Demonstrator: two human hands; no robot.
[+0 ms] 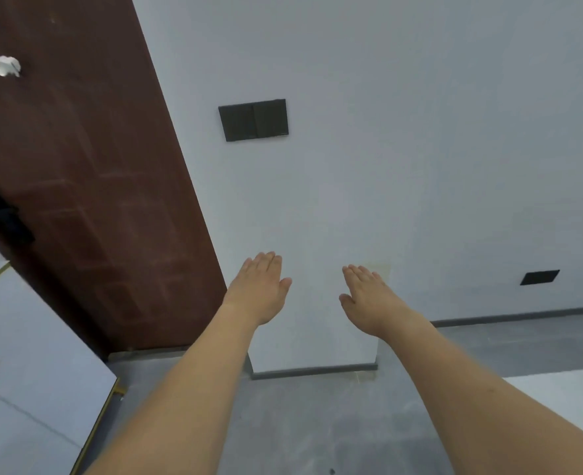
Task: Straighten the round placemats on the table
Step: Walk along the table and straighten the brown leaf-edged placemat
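Both arms reach out toward the far pale grey wall (420, 132), the left hand (259, 289) and the right hand (369, 303) flat, fingers straight and together, palms down, holding nothing and touching nothing. No round placemats and no table show here, only the grey concrete floor (300, 423), a dark brown panelled door (88, 183) at left and a black rectangular switch plate (253, 120) above. The level, empty hands look like a ready pose before any straightening starts.
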